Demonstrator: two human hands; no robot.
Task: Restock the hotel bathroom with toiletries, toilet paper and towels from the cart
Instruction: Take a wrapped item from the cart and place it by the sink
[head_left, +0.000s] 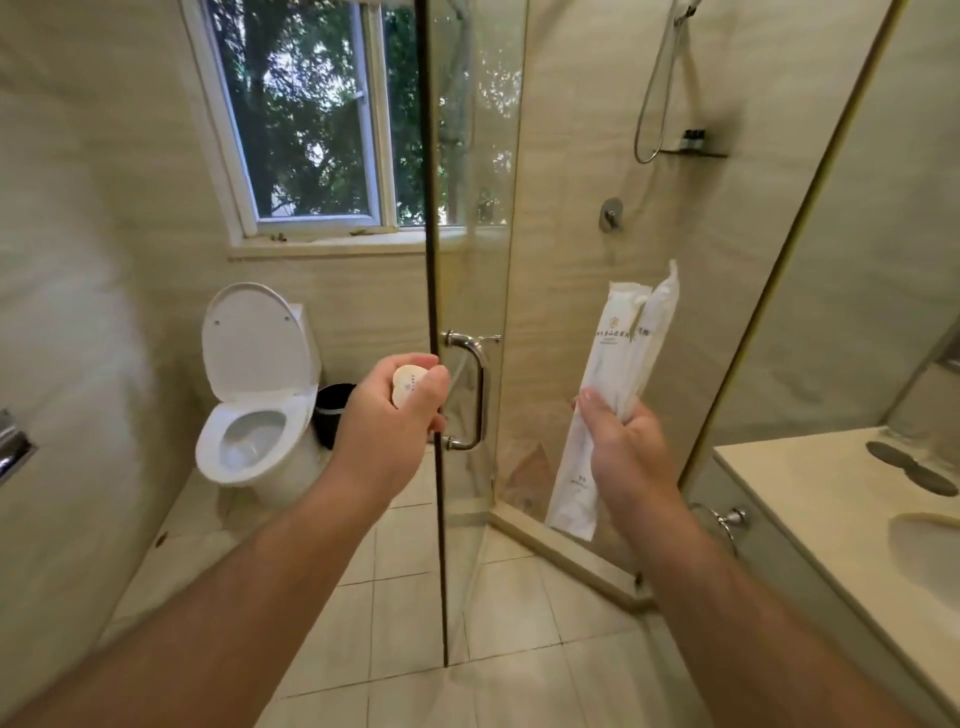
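My left hand (400, 410) is closed around a small round white toiletry packet (408, 385), held at the edge of the glass shower door (467, 270), just left of its chrome handle (475, 392). Whether the fingers also touch the door edge is unclear. My right hand (621, 441) grips two long white wrapped toiletry packets (618, 379), upright, in front of the shower opening. Small dark bottles (693, 137) stand on the shower shelf (696, 153) high on the wall.
A toilet (254, 415) with its lid up stands at left under the window (306, 119), with a black bin (332, 413) beside it. A vanity counter (810, 499) with a sink (930, 556) is at right. A chrome fitting (13, 447) pokes from the left wall. Tiled floor lies below.
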